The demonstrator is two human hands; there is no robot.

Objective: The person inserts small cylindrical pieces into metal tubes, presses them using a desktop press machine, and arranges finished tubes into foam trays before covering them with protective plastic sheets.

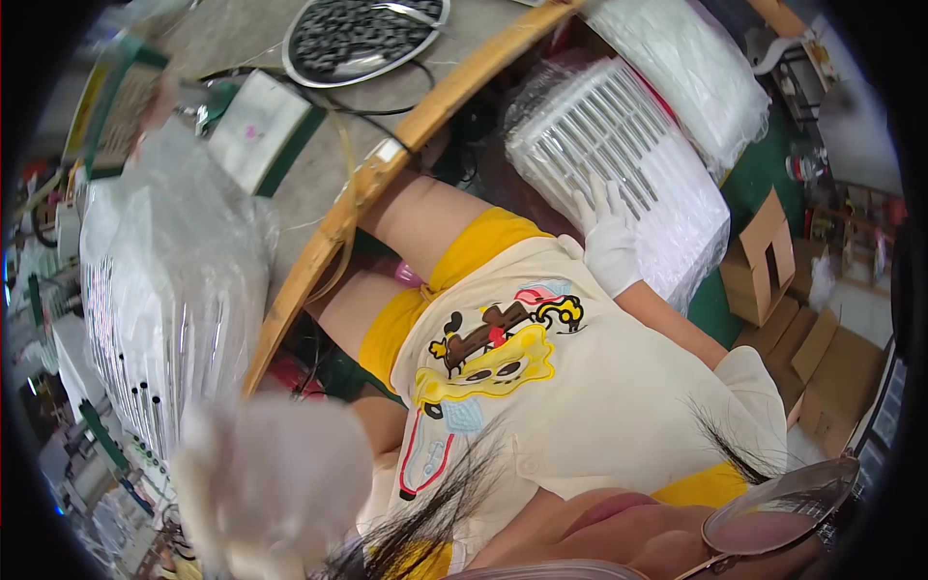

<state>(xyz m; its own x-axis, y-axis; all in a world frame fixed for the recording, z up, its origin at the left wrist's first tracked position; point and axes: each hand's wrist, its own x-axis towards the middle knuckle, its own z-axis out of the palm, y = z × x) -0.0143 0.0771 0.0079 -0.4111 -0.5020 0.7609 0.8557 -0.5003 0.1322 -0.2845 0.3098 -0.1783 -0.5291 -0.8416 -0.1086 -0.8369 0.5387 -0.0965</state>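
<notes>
My right hand (611, 246), in a white glove, lies with its fingers spread on a plastic-wrapped white tray (677, 217). Rows of slim silvery rods (590, 130) fill the tray's upper part, and the fingertips rest at their lower ends. Close to the camera at the lower left, my left hand (280, 478) is a pale, gloved blur. Its fingers cannot be made out, nor whether anything is in them.
On the grey worktable (483, 34), edged with wood, stand a metal dish of dark small pieces (362, 39) and a white-and-green device (256, 130). Plastic-wrapped rods (174, 290) stand at left. Another wrapped pack (686, 77) lies at upper right, above open cardboard boxes (836, 377).
</notes>
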